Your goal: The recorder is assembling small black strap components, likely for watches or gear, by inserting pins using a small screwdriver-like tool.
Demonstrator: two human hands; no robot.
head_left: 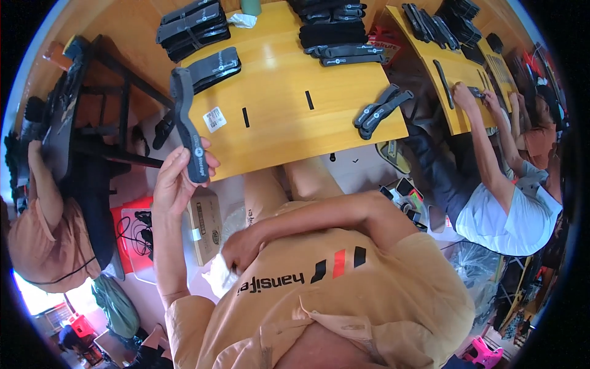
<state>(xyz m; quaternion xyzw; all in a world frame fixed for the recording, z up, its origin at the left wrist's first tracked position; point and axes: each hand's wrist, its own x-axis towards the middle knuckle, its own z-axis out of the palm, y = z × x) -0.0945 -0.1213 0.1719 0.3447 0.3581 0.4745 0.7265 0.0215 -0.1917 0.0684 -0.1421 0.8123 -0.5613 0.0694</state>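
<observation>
My left hand (179,175) grips the lower end of a dark grey fabric strap (182,101), raised upright beside the table's left edge. The strap has a light printed mark near my fingers and curves slightly at its top. Across my body reaches my right arm, so my right hand (241,251) is low on the left, by a white plastic bag (218,277). Its fingers look curled, with a small dark bit at their tips that I cannot make out. On the table's right corner lie several similar folded straps (382,111).
The yellow table (276,135) carries stacked straps (196,27) at back left, more stacks (335,37) at back right, a white label (214,119) and two black strips. A cardboard box (206,227) stands left of my legs. Co-workers sit on both sides.
</observation>
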